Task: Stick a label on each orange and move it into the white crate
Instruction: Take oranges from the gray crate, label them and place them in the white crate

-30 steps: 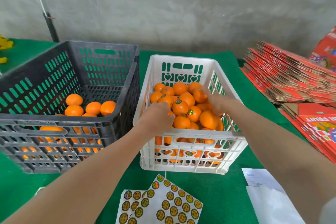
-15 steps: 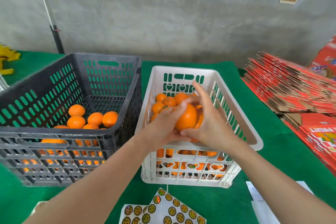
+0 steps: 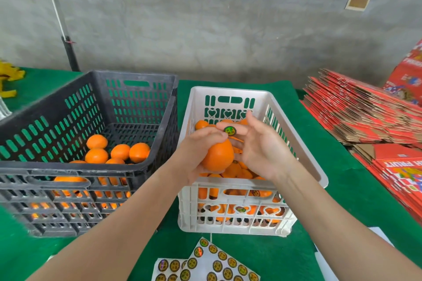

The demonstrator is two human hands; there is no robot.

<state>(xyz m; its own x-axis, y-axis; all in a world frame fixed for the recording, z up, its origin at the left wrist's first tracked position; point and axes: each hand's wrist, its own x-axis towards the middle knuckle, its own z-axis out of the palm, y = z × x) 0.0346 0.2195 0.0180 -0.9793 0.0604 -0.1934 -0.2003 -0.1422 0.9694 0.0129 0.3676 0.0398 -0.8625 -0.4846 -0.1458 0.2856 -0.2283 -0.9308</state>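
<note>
Left hand: your left hand (image 3: 196,153) grips a round, smooth-skinned orange (image 3: 218,155), its fingers (image 3: 206,134) curled over the top of the fruit and the palm under it.
Orange held: it is up in the air above the near half of the white slotted plastic crate (image 3: 320,177), higher than the rim and clear of the fruit piled inside.
Right hand: your right hand (image 3: 262,153) is just beside the orange on its right, with the fingers stretched out and relaxed, gripping nothing.
Label: a small round green-and-yellow sticker (image 3: 230,130) clings to one outstretched finger of your right hand, just above the orange and close to your left fingertips. I cannot tell whether it touches the peel.
White crate: it stands on the green felt-covered table (image 3: 342,189) and is heaped with oranges (image 3: 237,171). Round stickers show on some of them through the side slots.
Black crate: the black slotted plastic crate (image 3: 137,167) stands just beside the white one, on its left, with a low layer of bare oranges (image 3: 97,155) inside.
Sticker sheets: white sheets of round gold-and-green stickers (image 3: 219,262) lie on the table in front of the white crate, between your forearms.
Right side: a stack of flattened red cardboard cartons (image 3: 365,116) lies well apart from the crates.
</note>
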